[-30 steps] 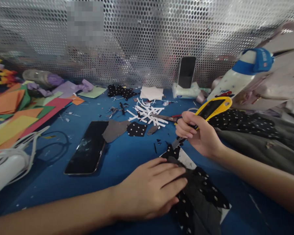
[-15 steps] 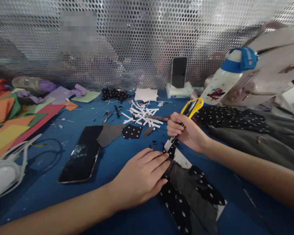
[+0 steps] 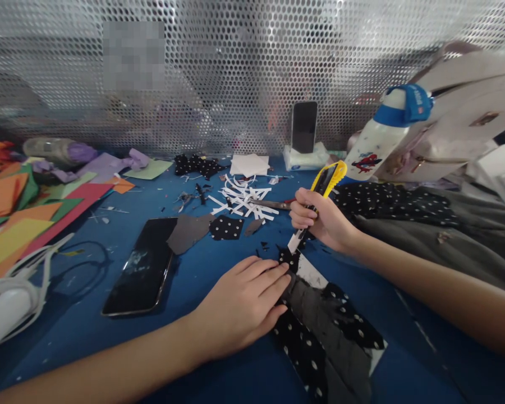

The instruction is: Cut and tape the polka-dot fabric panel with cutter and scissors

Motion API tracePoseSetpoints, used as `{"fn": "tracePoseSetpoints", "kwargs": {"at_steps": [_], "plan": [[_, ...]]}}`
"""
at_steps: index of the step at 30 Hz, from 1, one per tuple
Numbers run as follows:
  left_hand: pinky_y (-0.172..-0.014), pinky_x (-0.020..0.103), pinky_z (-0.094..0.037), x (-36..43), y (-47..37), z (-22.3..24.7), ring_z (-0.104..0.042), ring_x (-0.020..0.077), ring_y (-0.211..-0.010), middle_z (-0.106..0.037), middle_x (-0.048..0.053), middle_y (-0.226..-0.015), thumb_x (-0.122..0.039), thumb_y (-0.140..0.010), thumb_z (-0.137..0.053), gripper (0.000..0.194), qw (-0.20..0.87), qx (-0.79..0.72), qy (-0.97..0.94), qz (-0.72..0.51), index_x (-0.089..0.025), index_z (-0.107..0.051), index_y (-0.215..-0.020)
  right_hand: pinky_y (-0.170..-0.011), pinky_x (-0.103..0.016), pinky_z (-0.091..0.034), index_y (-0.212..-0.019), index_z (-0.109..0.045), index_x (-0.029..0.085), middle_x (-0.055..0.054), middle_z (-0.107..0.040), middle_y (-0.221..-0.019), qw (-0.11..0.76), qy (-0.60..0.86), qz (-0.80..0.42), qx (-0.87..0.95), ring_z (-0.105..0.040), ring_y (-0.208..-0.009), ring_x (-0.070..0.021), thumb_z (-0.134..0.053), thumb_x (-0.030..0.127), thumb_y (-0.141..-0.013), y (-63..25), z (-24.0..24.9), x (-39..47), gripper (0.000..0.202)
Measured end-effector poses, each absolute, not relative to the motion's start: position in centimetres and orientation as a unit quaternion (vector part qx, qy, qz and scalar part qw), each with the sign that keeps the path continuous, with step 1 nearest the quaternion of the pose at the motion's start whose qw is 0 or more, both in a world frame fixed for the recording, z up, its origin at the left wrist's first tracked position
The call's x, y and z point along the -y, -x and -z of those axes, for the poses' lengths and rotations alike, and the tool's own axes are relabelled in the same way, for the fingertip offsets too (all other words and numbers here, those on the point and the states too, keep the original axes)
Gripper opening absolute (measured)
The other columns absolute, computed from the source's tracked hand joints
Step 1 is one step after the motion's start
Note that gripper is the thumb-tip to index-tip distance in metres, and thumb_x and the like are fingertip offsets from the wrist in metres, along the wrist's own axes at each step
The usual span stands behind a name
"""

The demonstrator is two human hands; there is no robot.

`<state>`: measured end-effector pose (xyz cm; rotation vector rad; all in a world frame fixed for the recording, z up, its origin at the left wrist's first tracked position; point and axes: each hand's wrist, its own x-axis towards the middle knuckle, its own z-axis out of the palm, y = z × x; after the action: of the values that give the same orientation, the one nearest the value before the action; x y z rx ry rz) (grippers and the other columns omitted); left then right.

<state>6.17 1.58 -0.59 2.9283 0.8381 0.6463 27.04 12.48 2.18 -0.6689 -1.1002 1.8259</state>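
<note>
My right hand (image 3: 320, 219) is wrapped round a yellow and black utility knife (image 3: 329, 178), its blade out and pointing down to the left. The blade's tip is close to the far end of a patchwork piece (image 3: 320, 331) of black dotted and dark grey fabric with white backing showing at its edges. Lying flat with fingers stretched, my left hand (image 3: 248, 306) presses on the left side of that piece. Beyond the hands are a black dotted scrap (image 3: 226, 228), a grey scrap (image 3: 189, 233) and scissors (image 3: 273, 204), whose handles are partly hidden behind my right hand.
White paper strips (image 3: 246, 196) lie mid-table. A large phone (image 3: 141, 269), coloured papers (image 3: 25, 224) and a white cable (image 3: 29, 275) are on the left. At the back right stand a smaller phone (image 3: 304, 128), a bottle (image 3: 379, 140) and a pale bag (image 3: 458, 123); dark fabric (image 3: 429, 235) spreads nearer.
My right hand has shifted slightly, lifting the knife's blade up and to the right, away from my left fingertips. My left hand stays in place on the patchwork piece.
</note>
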Motion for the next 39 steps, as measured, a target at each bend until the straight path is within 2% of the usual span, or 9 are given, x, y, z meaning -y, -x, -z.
{"fn": "tracePoseSetpoints", "kwargs": {"at_steps": [10,24,31,39], "plan": [[-0.104,0.045,-0.046,-1.6,-6.2,0.5,-0.056,0.0262,-0.122,-0.062,0.01,-0.135,-0.029,-0.102,-0.042,0.038,0.021,-0.269,-0.941,-0.202,-0.009,-0.057,-0.131,-0.045,-0.021,-0.022,-0.062,-0.035,0.019,0.009,-0.021,-0.05,0.439,0.282,-0.737,0.43,-0.015,-0.045,-0.0072,-0.065,0.035,-0.088,-27.5,-2.0,-13.4,0.044],[-0.105,0.045,-0.046,-1.5,-6.2,0.4,-0.055,0.0265,-0.125,-0.061,0.01,-0.136,-0.03,-0.102,-0.043,0.039,0.04,-0.278,-0.94,-0.194,-0.011,-0.055,-0.133,-0.043,-0.02,-0.021,-0.062,-0.035,0.02,0.01,-0.022,-0.048,0.447,0.271,-0.746,0.412,-0.013,-0.044,-0.0068,-0.065,0.034,-0.088,-27.9,-1.6,-13.8,0.043],[-0.106,0.046,-0.046,-1.5,-6.2,0.5,-0.054,0.0256,-0.125,-0.06,0.011,-0.136,-0.03,-0.1,-0.047,0.037,0.047,-0.28,-0.939,-0.196,-0.012,-0.056,-0.131,-0.04,-0.019,-0.02,-0.063,-0.032,0.02,0.01,-0.015,-0.05,0.492,0.242,-0.748,0.375,-0.007,-0.045,-0.0075,-0.067,0.032,-0.087,-27.8,-2.3,-13.1,0.044],[-0.106,0.045,-0.049,-1.5,-6.2,0.4,-0.056,0.0253,-0.121,-0.062,0.013,-0.13,-0.025,-0.1,-0.045,0.035,0.048,-0.273,-0.937,-0.213,-0.01,-0.056,-0.13,-0.043,-0.023,-0.017,-0.064,-0.034,0.02,0.009,-0.019,-0.05,0.449,0.237,-0.757,0.411,-0.011,-0.044,-0.0077,-0.062,0.037,-0.093,-26.8,-2.4,-11.7,0.043]]}}
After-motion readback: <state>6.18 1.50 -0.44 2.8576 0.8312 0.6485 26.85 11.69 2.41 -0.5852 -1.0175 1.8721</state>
